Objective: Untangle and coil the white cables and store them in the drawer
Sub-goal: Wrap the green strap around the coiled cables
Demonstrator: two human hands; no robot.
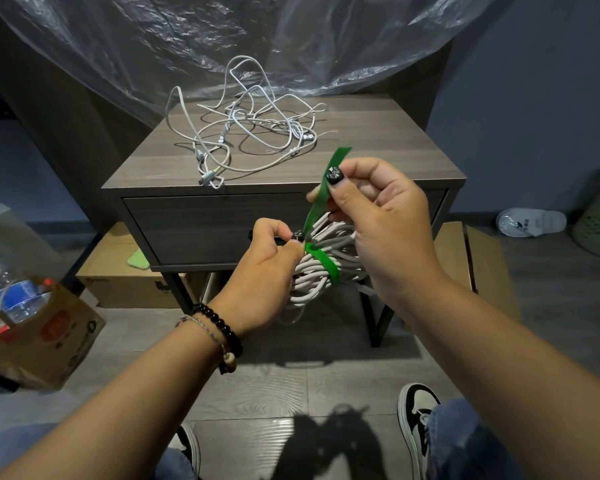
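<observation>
A coiled bundle of white cable (pixel 323 268) hangs in front of the closed drawer (pixel 201 226) of a grey-brown wooden bedside table (pixel 378 147), held between both hands. A green fabric strap (pixel 321 259) wraps around the bundle's middle. The left hand (pixel 260 268) curls against the bundle's left side, thumb and forefinger pinching the strap where it meets the coil. The right hand (pixel 378 209) pinches the strap's free end between thumb and fingers, pulling it up and taut above the bundle. A loose tangle of white cables (pixel 246 126) lies on the tabletop, well apart from both hands
</observation>
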